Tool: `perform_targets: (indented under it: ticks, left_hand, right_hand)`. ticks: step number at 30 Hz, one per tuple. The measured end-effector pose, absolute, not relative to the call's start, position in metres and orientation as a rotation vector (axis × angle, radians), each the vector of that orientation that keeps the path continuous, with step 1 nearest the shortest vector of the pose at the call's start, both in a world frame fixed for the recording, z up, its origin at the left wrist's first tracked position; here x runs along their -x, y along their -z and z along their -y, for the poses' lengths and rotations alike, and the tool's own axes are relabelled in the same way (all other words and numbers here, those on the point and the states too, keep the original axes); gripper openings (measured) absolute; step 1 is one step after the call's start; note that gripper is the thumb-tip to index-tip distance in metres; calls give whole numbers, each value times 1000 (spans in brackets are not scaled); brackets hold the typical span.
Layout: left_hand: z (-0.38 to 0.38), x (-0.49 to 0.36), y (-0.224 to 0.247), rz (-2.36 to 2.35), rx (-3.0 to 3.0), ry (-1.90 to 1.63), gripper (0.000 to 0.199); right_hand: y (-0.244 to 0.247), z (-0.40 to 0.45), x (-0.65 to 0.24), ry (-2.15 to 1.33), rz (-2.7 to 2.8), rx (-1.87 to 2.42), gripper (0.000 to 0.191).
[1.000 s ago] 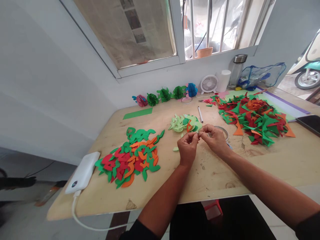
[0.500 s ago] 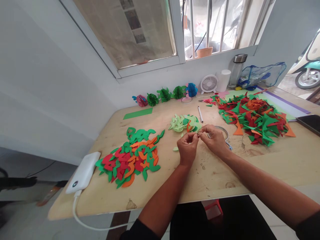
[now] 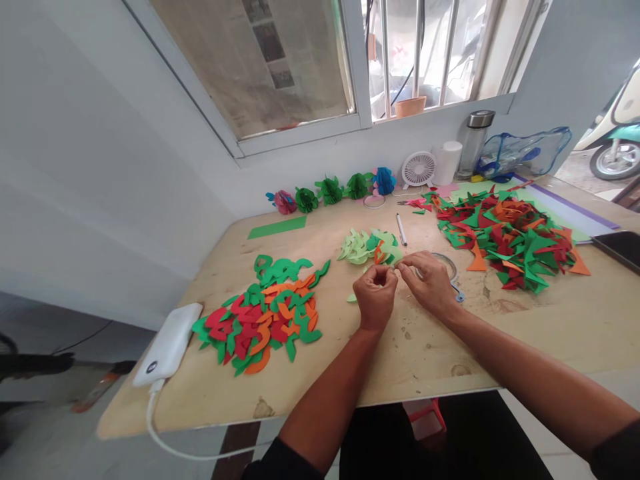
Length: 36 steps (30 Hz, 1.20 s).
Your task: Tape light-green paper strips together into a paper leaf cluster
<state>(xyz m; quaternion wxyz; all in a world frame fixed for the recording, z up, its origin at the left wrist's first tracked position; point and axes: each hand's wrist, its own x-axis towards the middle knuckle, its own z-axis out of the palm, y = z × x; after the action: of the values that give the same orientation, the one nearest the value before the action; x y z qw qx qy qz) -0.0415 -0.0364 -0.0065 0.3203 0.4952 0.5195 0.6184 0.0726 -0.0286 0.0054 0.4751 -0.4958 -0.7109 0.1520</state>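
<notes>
My left hand (image 3: 376, 295) and my right hand (image 3: 425, 277) meet above the middle of the table, fingertips pinched close together. Whatever lies between them is tiny and mostly covered by the fingers; I cannot make it out. Just beyond the fingertips is a small heap of light green paper cutouts (image 3: 356, 247), with an orange piece (image 3: 380, 252) on its right side. Partly behind my right hand lies a grey ring-shaped item (image 3: 453, 267) with a small blue end (image 3: 460, 297). One light green scrap (image 3: 352, 299) rests left of my left hand.
Curved paper cutouts (image 3: 260, 320) are piled at left, beside a white power bank (image 3: 167, 347) with a cable. Pointed paper scraps (image 3: 510, 233) fill the right. Along the back stand folded paper turtles (image 3: 330, 191), a small fan (image 3: 419, 169) and a bottle (image 3: 473, 147). A pen (image 3: 401, 230) lies mid-table.
My fingertips have drawn slightly apart, with the right hand's fingers shifting a little. The piles and other things on the table stay in place.
</notes>
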Motion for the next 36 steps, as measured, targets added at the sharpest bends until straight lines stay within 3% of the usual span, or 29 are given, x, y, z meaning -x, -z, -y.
perform_targets:
  ticks: [8, 20, 36]
  left_hand:
    - [38, 43, 6, -1363, -1317, -1611, 11]
    - [38, 41, 7, -1186, -1251, -1534, 16]
    - [37, 41, 6, -1189, -1201, -1512, 15]
  right_hand:
    - [-4, 21, -79, -543, 1467, 1365, 21]
    - [-4, 20, -75, -1264, 1290, 981, 23]
    - [-1, 16, -75, -1307, 1246, 1014, 38]
